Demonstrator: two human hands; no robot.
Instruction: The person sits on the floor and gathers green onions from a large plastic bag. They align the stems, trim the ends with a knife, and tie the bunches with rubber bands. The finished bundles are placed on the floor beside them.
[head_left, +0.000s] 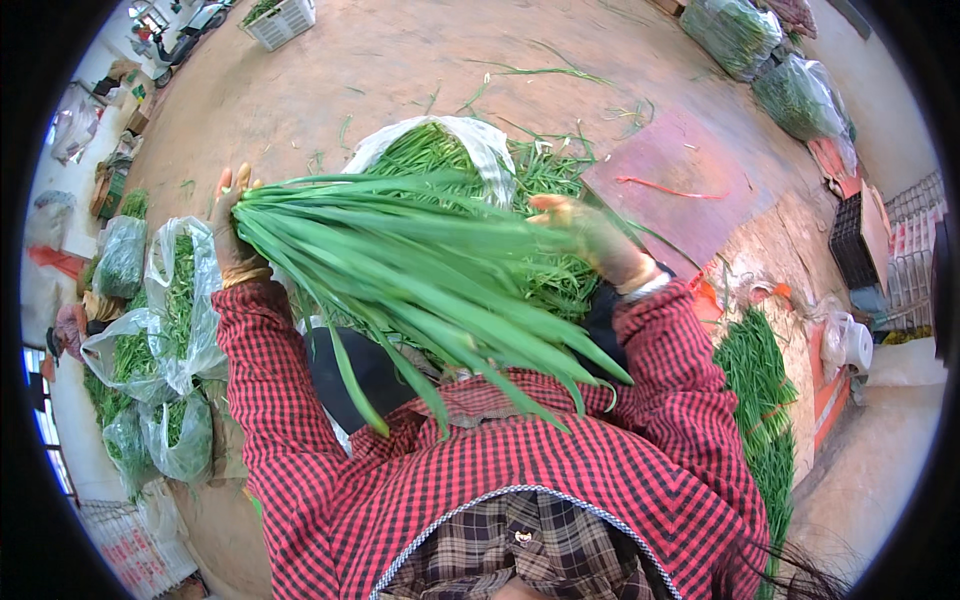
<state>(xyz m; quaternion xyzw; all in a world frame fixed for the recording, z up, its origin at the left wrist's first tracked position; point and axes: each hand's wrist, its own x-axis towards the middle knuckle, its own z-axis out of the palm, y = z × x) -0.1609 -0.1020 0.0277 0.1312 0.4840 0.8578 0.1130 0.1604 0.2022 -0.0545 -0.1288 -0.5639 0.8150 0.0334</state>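
Observation:
My left hand (236, 217) grips the gathered ends of a bunch of long, flat green leaves (405, 262), which look like garlic chives. The leaves fan out to the right across my lap. Beside their upper right edge is my right hand (589, 236), its fingers spread and slightly blurred; no hold on the leaves shows. Behind the bunch a white plastic bag (491, 154) lies around a heap of green stalks (427, 154). More cut greens (559, 281) lie under and behind my right hand, partly hidden by the bunch.
A reddish board (675, 169) with a red tie (671, 187) lies at the right. Bundled greens (757, 382) are stacked near my right elbow. Several plastic bags of greens (180, 322) stand at the left, and more filled bags (799, 97) at the upper right. A white crate (281, 26) is at the top.

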